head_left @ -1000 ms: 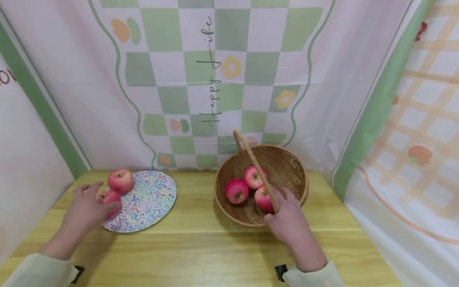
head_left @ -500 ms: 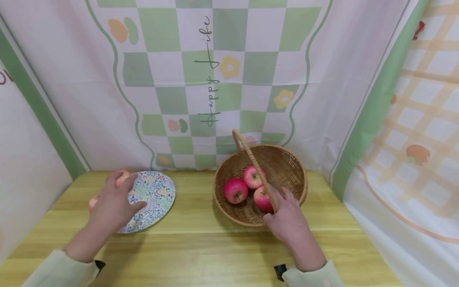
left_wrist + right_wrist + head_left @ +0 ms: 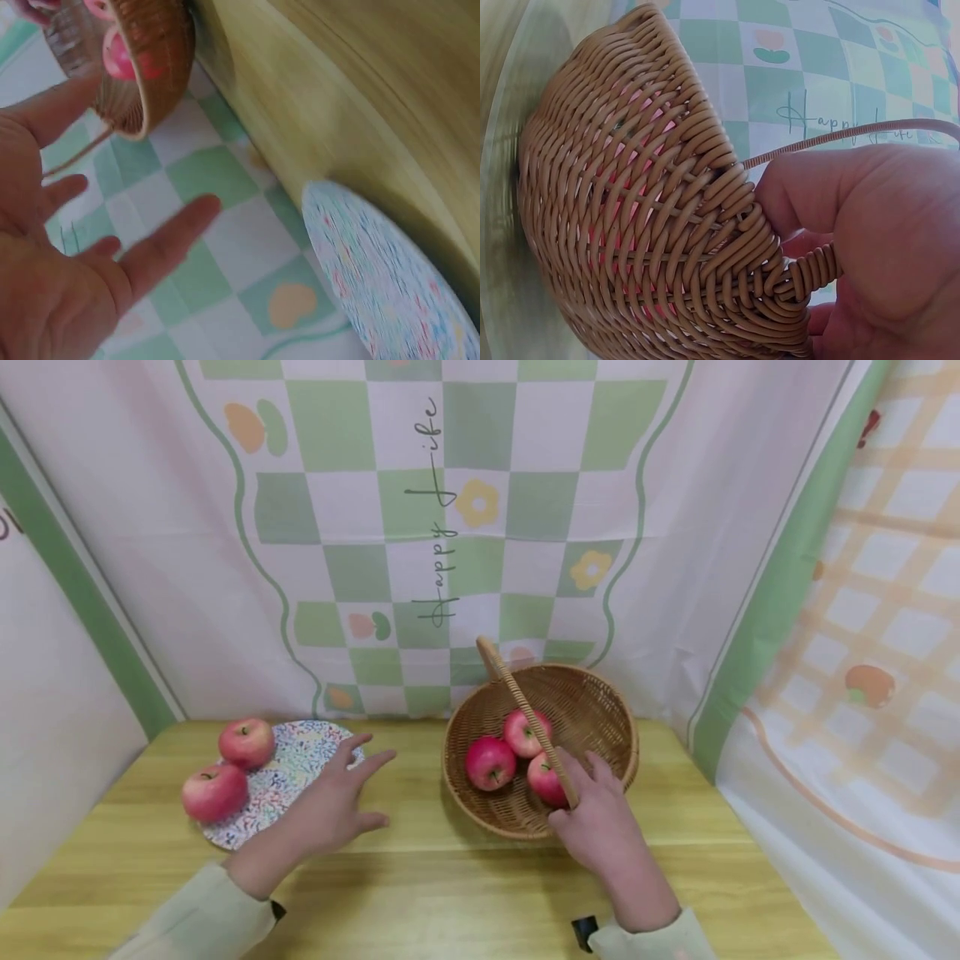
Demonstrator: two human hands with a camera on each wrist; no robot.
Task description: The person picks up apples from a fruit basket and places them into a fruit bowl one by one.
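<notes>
My left hand (image 3: 322, 806) is in the air over the plate's right edge, fingers spread and holding nothing. Two red apples rest at the left side of the speckled round plate (image 3: 288, 768): one apple (image 3: 247, 743) at the back, another apple (image 3: 215, 793) in front of it. With my right hand (image 3: 606, 839) I grip the wicker basket (image 3: 588, 706) at the near base of its handle (image 3: 821, 270). Inside the basket lie a darker red apple (image 3: 491, 763) and two lighter ones, the nearer apple (image 3: 545, 779) partly hidden by the handle and fingers.
Plate and basket stand apart near the back of the wooden table (image 3: 405, 877). Behind them hangs a green-and-white checked cloth (image 3: 480, 560). A cloth with an orange grid pattern (image 3: 885, 693) hangs at the right.
My left hand has let go of the front apple, leaving it on the plate's left side, and moved right across the plate with its fingers spread. The right hand keeps its grip on the basket handle.
</notes>
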